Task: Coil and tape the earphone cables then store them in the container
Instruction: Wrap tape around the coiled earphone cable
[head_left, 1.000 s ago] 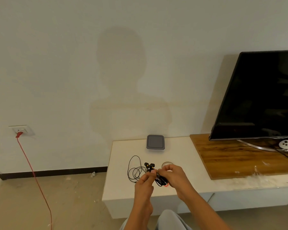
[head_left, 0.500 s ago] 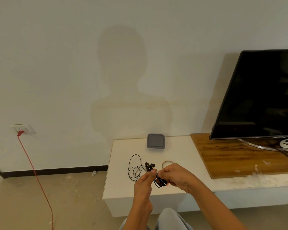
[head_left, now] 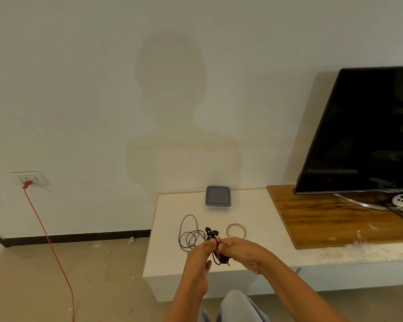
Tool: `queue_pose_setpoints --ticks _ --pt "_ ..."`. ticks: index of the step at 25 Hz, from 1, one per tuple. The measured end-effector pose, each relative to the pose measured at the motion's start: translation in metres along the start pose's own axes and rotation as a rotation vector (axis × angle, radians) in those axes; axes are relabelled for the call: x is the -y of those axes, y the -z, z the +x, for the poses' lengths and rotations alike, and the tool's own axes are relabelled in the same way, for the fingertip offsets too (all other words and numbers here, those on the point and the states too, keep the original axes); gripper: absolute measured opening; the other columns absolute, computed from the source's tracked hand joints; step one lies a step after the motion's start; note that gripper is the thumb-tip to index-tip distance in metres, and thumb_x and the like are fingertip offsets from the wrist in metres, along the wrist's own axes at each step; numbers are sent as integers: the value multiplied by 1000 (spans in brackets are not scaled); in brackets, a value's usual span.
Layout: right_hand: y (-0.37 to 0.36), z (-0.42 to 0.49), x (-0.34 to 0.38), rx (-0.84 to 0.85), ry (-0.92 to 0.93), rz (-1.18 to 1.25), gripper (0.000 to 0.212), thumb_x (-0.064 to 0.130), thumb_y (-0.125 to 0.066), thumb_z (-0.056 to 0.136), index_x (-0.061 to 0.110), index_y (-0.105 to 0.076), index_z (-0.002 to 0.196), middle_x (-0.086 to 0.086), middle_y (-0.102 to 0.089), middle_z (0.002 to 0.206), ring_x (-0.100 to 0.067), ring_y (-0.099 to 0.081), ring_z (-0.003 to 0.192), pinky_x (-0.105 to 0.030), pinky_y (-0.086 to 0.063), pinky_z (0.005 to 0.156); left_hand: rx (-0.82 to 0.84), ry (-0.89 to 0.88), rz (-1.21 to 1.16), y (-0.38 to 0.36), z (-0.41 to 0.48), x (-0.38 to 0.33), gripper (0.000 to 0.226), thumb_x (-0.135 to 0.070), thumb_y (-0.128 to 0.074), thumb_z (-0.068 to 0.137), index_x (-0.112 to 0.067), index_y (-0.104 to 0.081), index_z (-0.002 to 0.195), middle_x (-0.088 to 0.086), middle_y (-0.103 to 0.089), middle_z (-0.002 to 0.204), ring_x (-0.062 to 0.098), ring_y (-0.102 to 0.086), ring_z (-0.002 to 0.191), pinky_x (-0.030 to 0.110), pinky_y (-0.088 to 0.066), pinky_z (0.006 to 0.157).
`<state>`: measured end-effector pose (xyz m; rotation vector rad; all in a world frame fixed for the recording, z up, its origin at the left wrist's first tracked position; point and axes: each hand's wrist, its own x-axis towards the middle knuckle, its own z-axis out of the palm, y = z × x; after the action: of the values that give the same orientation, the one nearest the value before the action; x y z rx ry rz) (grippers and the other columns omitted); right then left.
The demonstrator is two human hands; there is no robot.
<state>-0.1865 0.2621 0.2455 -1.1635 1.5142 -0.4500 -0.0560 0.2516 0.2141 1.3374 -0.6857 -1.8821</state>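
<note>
Head view is showing both hands working just above the front of the white surface [head_left: 172, 261].

Risks: the coiled earphone cable [head_left: 221, 257] is being held by fingertips alone, with a loop and the plug end hanging free below. In my judgement, easing either pinch before tape is on would let the coil spring apart. The thin tape ring [head_left: 236, 225] is lying on the surface just beyond the right hand, and reaching for it would leave one hand carrying the whole bundle. A second, loose earphone cable [head_left: 188, 235] is lying just beside the left hand, where the hanging loop could snag it. The grey container [head_left: 218, 199] is sitting near the wall with its lid on, well apart from the hands, so storing would need a free hand.

Grip: the left hand [head_left: 199, 255] is pinching the top of the coil, its grip narrow. A pair of earbuds [head_left: 211, 232] is showing just above the fingertips. The right hand [head_left: 241, 251] is curling round the coil from the other side, its grip equally narrow. Whether any tape is on the bundle, I cannot tell.
</note>
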Motion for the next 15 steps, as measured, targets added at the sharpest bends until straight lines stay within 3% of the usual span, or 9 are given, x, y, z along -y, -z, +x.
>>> queue_pose_setpoints --ticks 2,4,7,9,10,13,15 --pt "-13 10 -5 -161 85 -356 22 19 -36 99 18 -58 98 4 -57 86 -16 -52 88 -36 -37 90 -23 26 -52 1 4 0 12 -10 -59 88 -11 -71 89 3 -67 99 13 -55 99 30 -38 89" --pt "-27 15 -13 -349 195 -705 24 12 -34 95 24 -54 102 9 -51 88 -16 -51 95 -35 -28 86 11 86 -182 3 7 2 11 -6 -58 89 -2 -69 91 11 -67 97 19 -58 92 31 -46 84" --pt "-40 26 -38 -545 387 -821 22 15 -51 87 28 -60 101 9 -52 102 -12 -52 103 -29 -23 85 57 65 -184 14 16 8 22 -9 -58 91 10 -66 95 19 -68 88 22 -64 78 30 -54 76" --pt "-39 37 -56 -665 579 -680 13 29 -61 79 34 -64 91 17 -48 101 -3 -49 100 -24 -25 88 53 33 -184 24 23 13 26 -13 -55 93 11 -64 99 22 -69 92 25 -68 81 28 -58 71" --pt "-38 39 -60 -676 600 -496 16 30 -66 79 36 -64 94 19 -46 106 1 -45 104 -20 -28 90 50 30 -221 30 28 16 26 -14 -54 93 10 -63 99 22 -68 92 26 -69 82 29 -59 70" --pt "-37 46 -68 -666 420 20 25 22 -69 84 35 -62 103 17 -54 112 -2 -51 109 -11 -40 83 -3 32 -305 48 48 23 24 -17 -52 94 5 -62 99 16 -65 87 26 -66 85 34 -60 74" --pt "-37 58 -86 -584 217 100 20 16 -65 86 28 -62 101 14 -59 106 -10 -57 102 -10 -43 73 -47 32 -310 64 66 28 25 -19 -50 95 2 -61 103 11 -64 87 23 -64 84 34 -57 78"
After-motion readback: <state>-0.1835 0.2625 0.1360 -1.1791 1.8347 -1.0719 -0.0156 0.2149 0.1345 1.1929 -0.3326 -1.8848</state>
